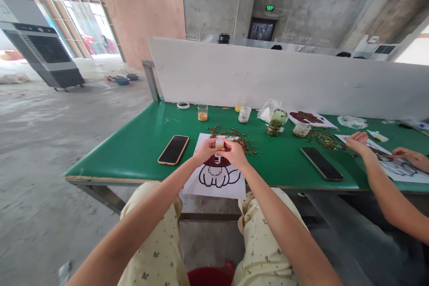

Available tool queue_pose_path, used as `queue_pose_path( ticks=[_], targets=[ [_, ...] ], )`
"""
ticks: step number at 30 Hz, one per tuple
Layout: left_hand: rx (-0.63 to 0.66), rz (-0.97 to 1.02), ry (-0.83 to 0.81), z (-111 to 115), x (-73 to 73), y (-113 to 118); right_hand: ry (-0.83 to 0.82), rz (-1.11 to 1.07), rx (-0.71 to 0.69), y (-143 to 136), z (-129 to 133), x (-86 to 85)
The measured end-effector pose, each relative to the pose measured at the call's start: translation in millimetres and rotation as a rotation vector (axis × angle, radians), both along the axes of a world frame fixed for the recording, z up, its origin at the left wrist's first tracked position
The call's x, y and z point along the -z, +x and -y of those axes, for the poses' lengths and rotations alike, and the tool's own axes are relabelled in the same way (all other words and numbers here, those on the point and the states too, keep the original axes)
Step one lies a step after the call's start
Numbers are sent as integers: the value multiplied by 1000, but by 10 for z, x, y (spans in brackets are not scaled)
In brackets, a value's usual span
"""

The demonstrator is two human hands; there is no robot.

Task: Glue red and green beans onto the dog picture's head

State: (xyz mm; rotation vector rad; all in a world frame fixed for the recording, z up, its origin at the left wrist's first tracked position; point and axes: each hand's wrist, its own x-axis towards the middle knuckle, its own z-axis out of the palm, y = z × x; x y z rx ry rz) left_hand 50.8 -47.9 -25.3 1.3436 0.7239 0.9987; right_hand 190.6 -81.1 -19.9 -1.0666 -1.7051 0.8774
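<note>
Both my hands close around a small white bottle with a yellow label (219, 144), which looks like a glue bottle. My left hand (206, 149) grips it from the left, and my right hand (234, 152) from the right. Its narrow end seems to point down at the paper. Below lies a white sheet with a black-outlined animal drawing (214, 176), overhanging the table's front edge. Dark red beans (209, 161) cover part of the animal's upper area, which my hands partly hide. Loose red and green beans (246, 145) are scattered behind and right of the sheet.
A phone (173, 149) lies left of the sheet, another phone (321, 163) to the right. Along the back stand a cup of corn kernels (203, 113), a white cup (244, 114) and a tipped green jar (276, 123). At right, a co-worker's hands (360, 141) are over another drawing.
</note>
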Motion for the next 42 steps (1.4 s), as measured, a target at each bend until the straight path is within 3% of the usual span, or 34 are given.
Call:
queue_pose_path(
  ticks=[10, 18, 31, 42],
  targets=[
    [-3, -45, 47, 5, -18, -8, -48, -3, -2, 22, -33, 20],
    [30, -140, 183, -5, -24, -43, -113, -138, -144, 33, -16, -17],
    [20, -223, 311, 54, 5, -51, -179, -115, -155, 79, 34, -74],
    [-20, -425, 431, 154, -99, -37, -193, -103, -157, 132, 60, -53]
  ],
)
